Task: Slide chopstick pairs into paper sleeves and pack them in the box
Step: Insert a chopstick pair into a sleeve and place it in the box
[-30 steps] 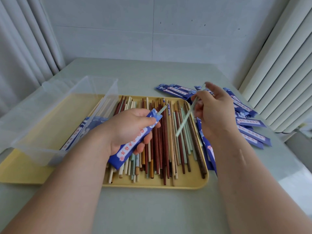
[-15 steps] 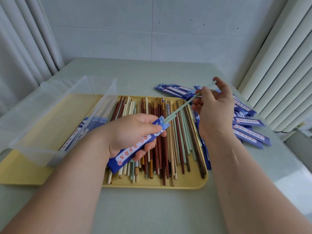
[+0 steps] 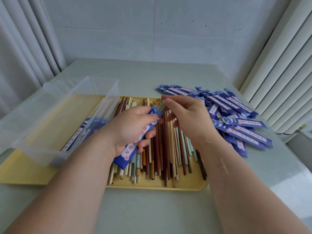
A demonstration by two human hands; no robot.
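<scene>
Chopsticks (image 3: 161, 106) nearly home: a pale green pair, only the top ends showing above the mouth of a blue paper sleeve (image 3: 135, 144). The left hand (image 3: 133, 130) wraps its curled fingers round the sleeve's middle, thumb up near the mouth. The right hand (image 3: 190, 119) pinches the exposed ends between thumb and fingertips, just beyond the left thumb. Beneath both grips, loose chopsticks (image 3: 162, 149) in brown, cream and green lie on a yellow tray (image 3: 152, 186). Outboard of the right hand, empty sleeves (image 3: 236, 115) are heaped on the table (image 3: 152, 208). Outboard of the left wrist stands the clear box (image 3: 50, 115), with packed sleeves (image 3: 84, 130) inside. From my remote seat I judge the sticks light, stiff and smooth, apt to slide past each other unless pinched together at the ends. The sleeve looks like thin paper, easily creased or torn at the mouth, so I would cradle it round the middle without crushing it and push from the exposed ends. Once filled, I would carry it by the middle, where the sticks inside stiffen it
</scene>
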